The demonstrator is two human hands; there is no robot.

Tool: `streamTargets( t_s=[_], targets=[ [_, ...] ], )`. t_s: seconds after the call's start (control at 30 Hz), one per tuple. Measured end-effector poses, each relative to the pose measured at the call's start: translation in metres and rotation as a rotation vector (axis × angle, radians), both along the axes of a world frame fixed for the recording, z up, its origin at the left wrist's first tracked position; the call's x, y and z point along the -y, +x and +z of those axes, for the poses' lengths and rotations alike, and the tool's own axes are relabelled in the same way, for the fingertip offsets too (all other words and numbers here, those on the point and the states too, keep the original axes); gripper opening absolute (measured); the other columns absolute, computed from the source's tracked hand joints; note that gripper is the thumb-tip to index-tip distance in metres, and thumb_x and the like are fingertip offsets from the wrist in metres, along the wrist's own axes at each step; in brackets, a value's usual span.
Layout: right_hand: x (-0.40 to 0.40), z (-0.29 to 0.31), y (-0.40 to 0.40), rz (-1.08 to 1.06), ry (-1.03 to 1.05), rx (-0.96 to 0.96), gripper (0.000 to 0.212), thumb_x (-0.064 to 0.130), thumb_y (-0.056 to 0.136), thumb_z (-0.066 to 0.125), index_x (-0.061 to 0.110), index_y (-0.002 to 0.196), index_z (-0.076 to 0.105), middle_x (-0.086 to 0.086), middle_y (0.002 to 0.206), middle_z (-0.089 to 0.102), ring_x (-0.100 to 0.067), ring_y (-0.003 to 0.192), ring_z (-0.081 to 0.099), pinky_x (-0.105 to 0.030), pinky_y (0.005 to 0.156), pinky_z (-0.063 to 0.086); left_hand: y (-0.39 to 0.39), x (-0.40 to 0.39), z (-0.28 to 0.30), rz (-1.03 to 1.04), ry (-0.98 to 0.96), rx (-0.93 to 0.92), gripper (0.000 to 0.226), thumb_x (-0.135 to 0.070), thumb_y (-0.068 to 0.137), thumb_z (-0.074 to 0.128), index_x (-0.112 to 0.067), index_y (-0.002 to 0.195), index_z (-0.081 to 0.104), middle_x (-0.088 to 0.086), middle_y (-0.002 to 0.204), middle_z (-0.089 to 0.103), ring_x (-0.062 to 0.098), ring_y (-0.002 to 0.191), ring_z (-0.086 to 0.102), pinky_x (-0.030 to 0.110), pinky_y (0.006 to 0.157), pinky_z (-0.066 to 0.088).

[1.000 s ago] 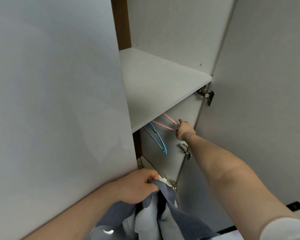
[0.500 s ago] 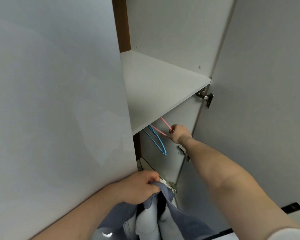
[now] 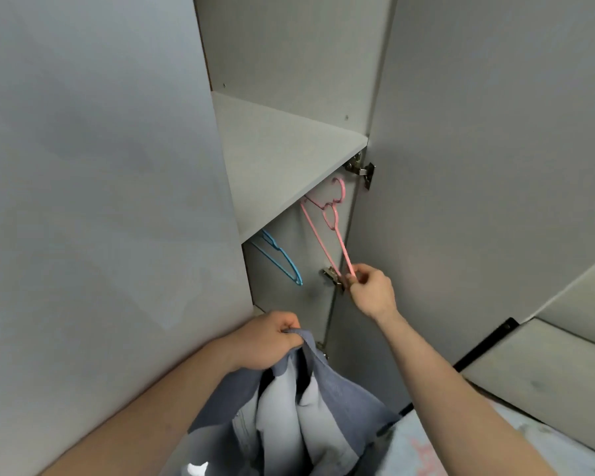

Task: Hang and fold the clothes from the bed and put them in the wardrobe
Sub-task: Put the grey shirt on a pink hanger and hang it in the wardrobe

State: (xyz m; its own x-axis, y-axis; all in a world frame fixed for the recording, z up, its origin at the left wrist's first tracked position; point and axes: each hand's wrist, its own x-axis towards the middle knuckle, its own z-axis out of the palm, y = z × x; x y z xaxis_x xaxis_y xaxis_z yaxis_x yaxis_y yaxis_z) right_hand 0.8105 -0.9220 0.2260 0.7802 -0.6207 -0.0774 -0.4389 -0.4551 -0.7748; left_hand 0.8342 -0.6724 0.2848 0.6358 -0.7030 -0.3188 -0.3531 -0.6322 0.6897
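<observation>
Pink hanger (image 3: pixel 327 231) pinched by right hand (image 3: pixel 371 293), hook under shelf (image 3: pixel 282 156) | grey garment (image 3: pixel 289 400) gripped by left hand (image 3: pixel 272 338) (low, at wardrobe) | risk: hook could be snagged on shelf edge.

No text, label, brand, number or sign can be read anywhere in the view; a faint pink mark on the pale printed fabric (image 3: pixel 423 451) at the lower right is too blurred to tell whether it is lettering
</observation>
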Motion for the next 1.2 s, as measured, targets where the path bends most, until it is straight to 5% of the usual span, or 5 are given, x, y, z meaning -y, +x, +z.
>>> streamTargets(
  t_s=[0.23, 0.57, 0.77, 0.93, 1.2],
  targets=[
    [-0.024, 0.005, -0.143, -0.122, 0.155, 0.039, 0.013, 0.032, 0.096, 0.070, 0.036, 0.086, 0.077, 0.004, 0.062, 0.064, -0.011, 0.054, 0.052, -0.025, 0.055, 0.045, -0.019, 0.014, -0.016, 0.015, -0.060, -0.024, 0.031, -0.015, 0.096, 0.057, -0.022, 0.067, 0.048, -0.016, 0.047, 0.048, -0.002, 0.045, 0.041, 0.025, 0.053, 0.033],
    [-0.118, 0.026, -0.270, -0.236, 0.141, 0.085, 0.034, 0.027, 0.110, 0.046, 0.009, 0.082, 0.051, 0.000, 0.086, 0.059, -0.021, 0.089, 0.055, -0.013, 0.070, 0.039, -0.066, 0.019, -0.011, -0.181, -0.103, -0.100, 0.027, -0.035, 0.081, 0.054, -0.023, 0.059, 0.046, -0.002, 0.057, 0.047, 0.015, 0.053, 0.042, 0.032, 0.061, 0.035],
    [-0.186, 0.022, -0.322, -0.256, 0.260, 0.086, 0.029, 0.044, 0.092, 0.073, 0.033, 0.077, 0.050, 0.004, 0.092, 0.070, -0.007, 0.072, 0.054, -0.021, 0.063, 0.045, -0.117, 0.018, -0.004, -0.451, -0.085, -0.124, 0.030, -0.038, 0.080, 0.055, -0.022, 0.057, 0.048, -0.003, 0.055, 0.045, 0.015, 0.054, 0.040, 0.033, 0.060, 0.035],
    [-0.225, 0.011, -0.379, -0.484, 0.109, 0.060, 0.031, 0.019, 0.087, 0.078, 0.012, 0.079, 0.049, 0.013, 0.060, 0.050, -0.006, 0.054, 0.041, -0.019, 0.052, 0.037, -0.168, 0.005, 0.006, -0.570, -0.140, -0.132, 0.036, -0.034, 0.088, 0.057, -0.025, 0.055, 0.049, -0.011, 0.051, 0.044, 0.009, 0.052, 0.038, 0.031, 0.060, 0.033],
    [-0.237, 0.068, -0.461, -0.723, 0.074, 0.310, 0.025, -0.002, 0.086, 0.061, 0.019, 0.077, 0.049, 0.014, 0.062, 0.048, -0.012, 0.062, 0.044, -0.025, 0.058, 0.037, -0.207, -0.034, -0.006, -0.846, -0.006, 0.251, 0.048, -0.062, 0.060, 0.074, -0.019, 0.071, 0.054, -0.008, 0.058, 0.051, 0.009, 0.055, 0.040, 0.028, 0.053, 0.034]
  ],
)
